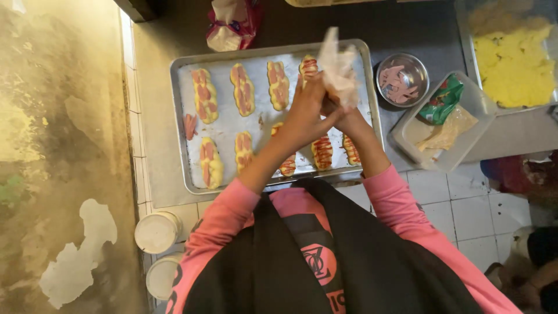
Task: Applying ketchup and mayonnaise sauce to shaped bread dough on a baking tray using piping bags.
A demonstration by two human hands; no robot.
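Both hands, left hand (305, 110), right hand (337, 107), grip piping bag (339, 67), upright over tray (180, 116)

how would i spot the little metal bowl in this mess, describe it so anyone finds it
Start at the big baking tray of sausage buns in the middle of the counter. Just off its right edge, near the top corner, sits the small round metal bowl. It alone is round and shiny, holding pink sausage pieces; the container beside it is rectangular plastic.

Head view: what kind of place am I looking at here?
Probably a small bakery or food-prep kitchen. A metal baking tray holds rows of sausage buns, both hands grip a piping bag over it, and a steel bowl of sliced sausage sits beside it.
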